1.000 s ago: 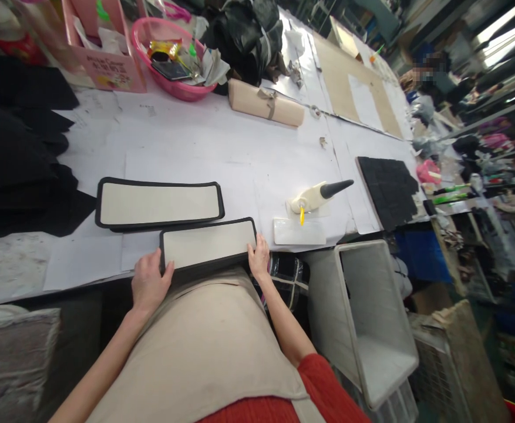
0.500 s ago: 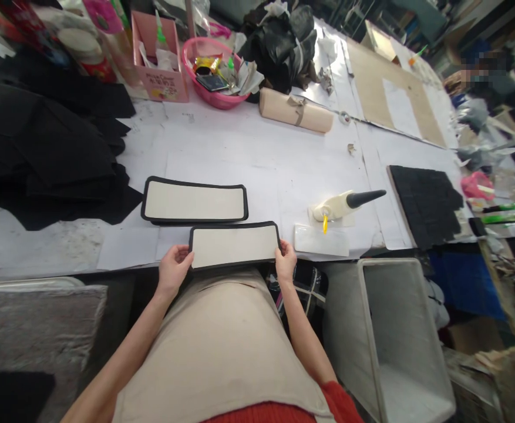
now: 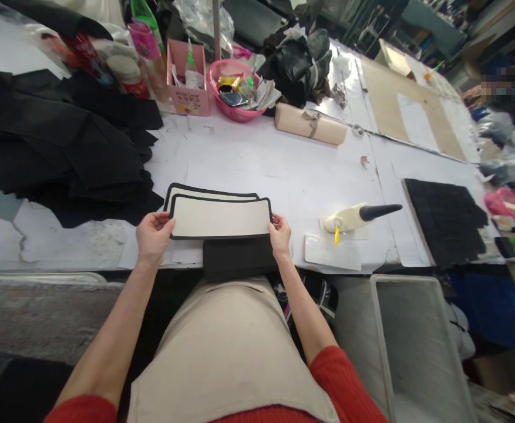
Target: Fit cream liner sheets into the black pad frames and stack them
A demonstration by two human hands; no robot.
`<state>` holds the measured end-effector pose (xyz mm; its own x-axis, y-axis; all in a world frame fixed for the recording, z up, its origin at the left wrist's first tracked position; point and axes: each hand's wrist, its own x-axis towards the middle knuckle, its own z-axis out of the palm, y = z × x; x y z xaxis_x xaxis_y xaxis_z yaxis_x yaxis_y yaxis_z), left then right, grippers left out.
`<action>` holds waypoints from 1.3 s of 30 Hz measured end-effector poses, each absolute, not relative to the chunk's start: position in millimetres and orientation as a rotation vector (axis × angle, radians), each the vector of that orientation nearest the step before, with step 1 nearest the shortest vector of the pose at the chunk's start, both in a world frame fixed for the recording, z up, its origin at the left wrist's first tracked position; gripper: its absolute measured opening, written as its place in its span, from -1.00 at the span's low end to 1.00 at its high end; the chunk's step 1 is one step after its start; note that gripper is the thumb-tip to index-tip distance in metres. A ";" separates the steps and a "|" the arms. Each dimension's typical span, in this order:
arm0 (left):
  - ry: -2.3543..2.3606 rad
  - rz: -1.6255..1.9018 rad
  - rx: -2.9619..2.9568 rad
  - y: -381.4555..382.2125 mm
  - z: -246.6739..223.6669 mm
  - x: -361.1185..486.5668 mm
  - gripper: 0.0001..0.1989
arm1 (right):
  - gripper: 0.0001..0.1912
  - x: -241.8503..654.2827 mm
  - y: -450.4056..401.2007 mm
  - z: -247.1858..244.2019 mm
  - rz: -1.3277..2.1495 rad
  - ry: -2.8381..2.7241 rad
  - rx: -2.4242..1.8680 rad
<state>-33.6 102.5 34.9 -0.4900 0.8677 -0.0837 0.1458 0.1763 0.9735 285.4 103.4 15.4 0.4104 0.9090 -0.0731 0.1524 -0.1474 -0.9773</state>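
A pale panel with a black border [image 3: 221, 218] is held level between both hands. My left hand [image 3: 154, 238] pinches its left end, and my right hand [image 3: 279, 236] grips the right end. Partly covered by it, a similar black-edged panel [image 3: 213, 192] lies behind on the white table [image 3: 257, 155]. A plain black piece [image 3: 239, 258] rests at the table's front edge, just below the held panel. To the right are a cream bottle with a dark tapered end and yellow tip [image 3: 349, 218] and a pale flat block [image 3: 332, 252].
Black sheets [image 3: 63, 141] are heaped at the left. Along the back stand a pink box [image 3: 189, 101], a pink basket [image 3: 235, 111] and a beige roll [image 3: 310, 124]. A black stack [image 3: 444, 220] lies right, above a grey bin [image 3: 424, 346].
Both hands have lifted the panel forward from the table's front edge, so that it overlaps the panel behind. The black piece beneath has come into view. The camera view has shifted.
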 end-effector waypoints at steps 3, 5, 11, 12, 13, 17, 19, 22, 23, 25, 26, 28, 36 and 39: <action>1.838 1.379 1.051 122.4 30.1 -45.8 -0.70 | -0.62 273.5 126.1 12.3 0.844 -1.045 -1.637; 1.922 1.329 1.135 133.3 25.4 -51.9 -0.71 | -0.64 267.3 137.0 10.0 0.785 -1.131 -1.697; 2.163 1.058 1.330 144.6 21.9 -57.2 -0.79 | -0.64 261.9 145.5 1.7 0.626 -1.329 -1.942; 2.178 1.033 1.354 143.8 23.3 -56.9 -0.79 | -0.64 262.7 145.1 0.6 0.626 -1.334 -1.952; 2.188 1.017 1.376 142.9 24.8 -56.6 -0.80 | -0.64 263.7 144.9 -0.2 0.632 -1.332 -1.954; 2.198 1.017 1.436 140.8 29.2 -55.8 -0.82 | -0.67 265.2 147.3 -1.3 0.654 -1.337 -1.907; 2.202 1.023 1.457 141.9 29.7 -56.1 -0.83 | -0.68 262.9 149.3 -0.7 0.643 -1.357 -1.896; 2.260 0.952 1.483 144.6 29.6 -57.3 -0.83 | -0.71 257.3 149.0 1.7 0.590 -1.395 -1.949; 2.285 0.913 1.495 144.8 29.5 -58.0 -0.82 | -0.73 256.4 147.1 2.8 0.569 -1.403 -1.972; 2.324 0.862 1.543 142.7 29.6 -59.4 -0.79 | -0.77 259.2 139.7 5.0 0.532 -1.407 -2.004; 2.337 0.863 1.583 140.2 29.4 -59.9 -0.78 | -0.78 263.9 133.8 6.0 0.517 -1.409 -2.011; 2.334 0.903 1.712 131.5 28.4 -58.8 -0.76 | -0.79 281.7 117.3 7.8 0.482 -1.419 -2.019; 1.864 0.703 2.147 65.4 6.3 4.8 -0.73 | -0.78 401.9 25.9 4.9 0.250 -1.168 -2.572; 1.492 0.524 2.217 47.1 -4.6 36.5 -0.72 | -0.79 421.0 10.6 -4.5 0.267 -1.144 -2.699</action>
<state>36.5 47.1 -4.6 0.3546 0.9319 0.0767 0.7755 -0.3390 0.5327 421.0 10.6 -4.5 0.6846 0.7236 -0.0880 0.6878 -0.6812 -0.2506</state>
